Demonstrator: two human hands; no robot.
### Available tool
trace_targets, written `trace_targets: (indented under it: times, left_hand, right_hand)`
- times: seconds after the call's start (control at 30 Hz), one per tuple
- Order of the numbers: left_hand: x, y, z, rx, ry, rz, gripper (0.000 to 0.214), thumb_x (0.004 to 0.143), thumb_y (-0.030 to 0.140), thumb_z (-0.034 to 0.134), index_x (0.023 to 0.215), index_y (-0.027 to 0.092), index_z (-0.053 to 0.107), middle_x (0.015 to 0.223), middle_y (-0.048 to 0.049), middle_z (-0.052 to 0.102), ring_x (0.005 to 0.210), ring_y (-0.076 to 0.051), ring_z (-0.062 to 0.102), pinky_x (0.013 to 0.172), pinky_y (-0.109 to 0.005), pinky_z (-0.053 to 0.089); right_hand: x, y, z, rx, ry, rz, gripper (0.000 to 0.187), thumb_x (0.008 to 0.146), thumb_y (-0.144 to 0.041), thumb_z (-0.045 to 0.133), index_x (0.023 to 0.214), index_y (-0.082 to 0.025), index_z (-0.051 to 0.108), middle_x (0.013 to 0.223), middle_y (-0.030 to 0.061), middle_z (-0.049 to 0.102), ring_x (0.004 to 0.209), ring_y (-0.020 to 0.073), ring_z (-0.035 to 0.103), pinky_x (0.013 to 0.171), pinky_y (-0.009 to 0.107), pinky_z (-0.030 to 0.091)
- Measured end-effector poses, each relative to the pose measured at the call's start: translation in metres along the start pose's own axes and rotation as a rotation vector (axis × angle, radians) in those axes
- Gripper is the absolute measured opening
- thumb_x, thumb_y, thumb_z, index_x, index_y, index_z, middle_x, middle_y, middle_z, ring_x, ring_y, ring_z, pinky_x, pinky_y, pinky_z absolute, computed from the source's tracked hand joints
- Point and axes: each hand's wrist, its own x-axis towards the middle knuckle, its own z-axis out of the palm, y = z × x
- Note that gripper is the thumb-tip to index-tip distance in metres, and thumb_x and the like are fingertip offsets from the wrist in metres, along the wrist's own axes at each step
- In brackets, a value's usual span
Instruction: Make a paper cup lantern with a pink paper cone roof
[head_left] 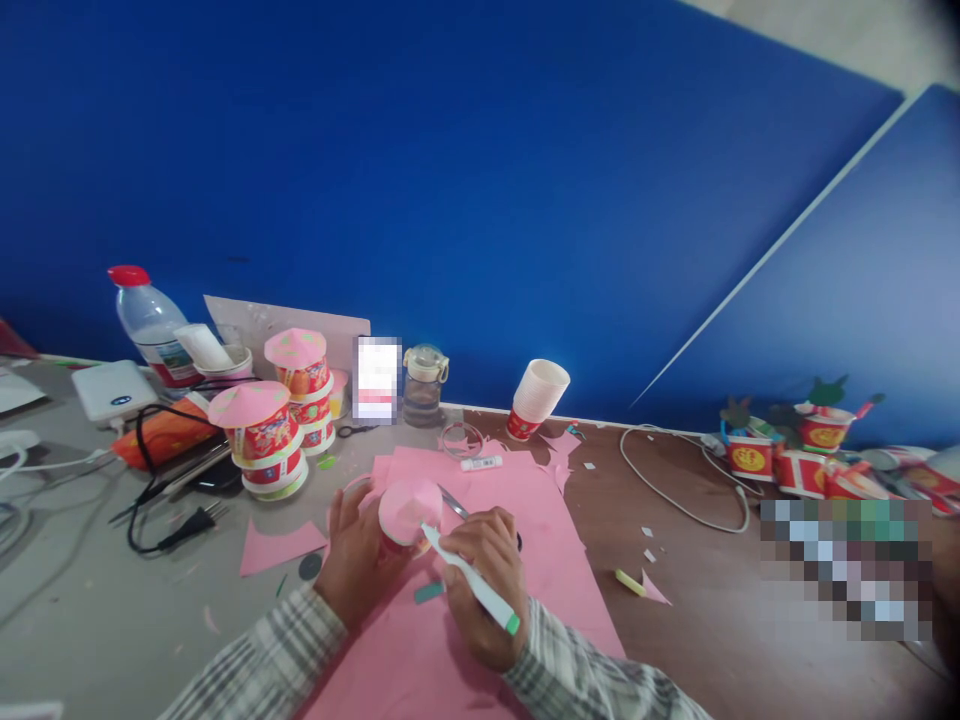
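Sitting on the pink paper [555,540], the cup [409,508] wears a round pink paper hat. The left hand [356,555] fingers wrap around it. The right hand [495,560] fingers squeeze a white pen [491,602] touching the hat.

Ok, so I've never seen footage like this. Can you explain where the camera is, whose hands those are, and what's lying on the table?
There is no machine here. This is one picture from a camera worn on a person's head, looking forward and down, so both hands at the bottom are that person's own. The left hand holds a cup capped with a pink paper cone. The right hand grips a white pen with a green end, its tip at the cone; marker or glue, I cannot tell. Under them lies a pink paper sheet on the table. Further back stand decorated cups with pink roofs, a water bottle, a stack of white cups and a glass jar.
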Motion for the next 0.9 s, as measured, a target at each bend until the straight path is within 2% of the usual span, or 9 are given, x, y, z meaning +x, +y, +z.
trace_targets:
  times: [0.17,0.3,0.43,0.53,0.6,0.7,0.8,0.9]
  left_hand:
    - [-0.003,-0.004,0.004,-0.006,-0.017,0.013,0.051,0.05,0.049,0.06,0.094,0.024,0.052,0.091,-0.0085,0.063,0.108,-0.034,0.037,0.092,-0.058,0.021]
    - [-0.002,-0.002,0.003,-0.015,0.006,0.017,0.052,0.053,0.049,0.057,0.098,0.023,0.051,0.091,-0.009,0.063,0.107,-0.033,0.038,0.092,-0.057,0.022]
    - [0.0,0.003,0.0,-0.023,0.032,0.029,0.051,0.054,0.049,0.057,0.099,0.026,0.051,0.091,-0.0079,0.061,0.106,-0.034,0.038,0.09,-0.057,0.025]
    - [0.003,0.008,-0.005,-0.06,0.084,0.025,0.051,0.053,0.049,0.058,0.098,0.025,0.051,0.092,-0.009,0.058,0.1,-0.032,0.043,0.087,-0.053,0.032]
    - [0.006,0.012,-0.01,-0.111,0.105,0.035,0.047,0.053,0.048,0.058,0.093,0.025,0.053,0.091,-0.0089,0.057,0.096,-0.031,0.046,0.083,-0.051,0.037]
    - [0.009,0.016,-0.017,-0.207,0.043,0.046,0.037,0.058,0.044,0.055,0.091,0.028,0.053,0.087,-0.0052,0.06,0.09,-0.028,0.049,0.084,-0.051,0.038]
    - [0.007,0.013,-0.018,-0.28,-0.008,0.005,0.047,0.059,0.041,0.054,0.103,0.026,0.047,0.095,-0.0056,0.06,0.096,-0.029,0.047,0.089,-0.052,0.034]
    - [0.0,0.005,-0.013,-0.332,-0.034,-0.046,0.063,0.059,0.043,0.054,0.115,0.023,0.036,0.112,-0.0097,0.051,0.108,-0.031,0.037,0.093,-0.053,0.03]
  right_hand:
    - [-0.002,-0.004,0.001,0.041,-0.027,0.011,0.01,0.078,-0.023,0.053,0.085,-0.023,0.061,0.07,-0.0006,0.065,0.066,0.0212,0.061,0.068,0.04,0.044]
    - [-0.007,0.002,-0.002,0.139,-0.059,0.074,0.017,0.083,-0.029,0.052,0.096,-0.022,0.06,0.081,0.0037,0.065,0.074,0.0229,0.061,0.067,0.039,0.049]
    - [-0.008,0.013,-0.003,0.196,0.031,0.203,0.034,0.089,-0.043,0.042,0.112,-0.022,0.055,0.078,0.0037,0.063,0.068,0.0215,0.061,0.061,0.037,0.053]
    - [-0.007,0.02,0.001,0.232,0.124,0.269,0.039,0.09,-0.048,0.038,0.114,-0.022,0.054,0.075,0.0023,0.063,0.063,0.0197,0.062,0.058,0.035,0.055]
    - [-0.007,0.022,0.003,0.215,0.146,0.28,0.037,0.09,-0.047,0.039,0.113,-0.022,0.055,0.084,0.0043,0.065,0.071,0.0216,0.064,0.063,0.037,0.056]
    - [-0.01,0.021,0.006,0.193,0.113,0.262,0.033,0.089,-0.039,0.045,0.116,-0.023,0.051,0.101,0.0071,0.064,0.09,0.0257,0.063,0.075,0.042,0.055]
    - [-0.009,0.018,0.006,0.176,0.058,0.204,0.035,0.087,-0.032,0.048,0.122,-0.023,0.046,0.11,0.0088,0.062,0.099,0.0276,0.061,0.083,0.045,0.052]
    - [-0.007,0.014,0.005,0.157,-0.024,0.168,0.034,0.086,-0.029,0.048,0.119,-0.022,0.049,0.109,0.0094,0.062,0.102,0.0282,0.059,0.086,0.046,0.051]
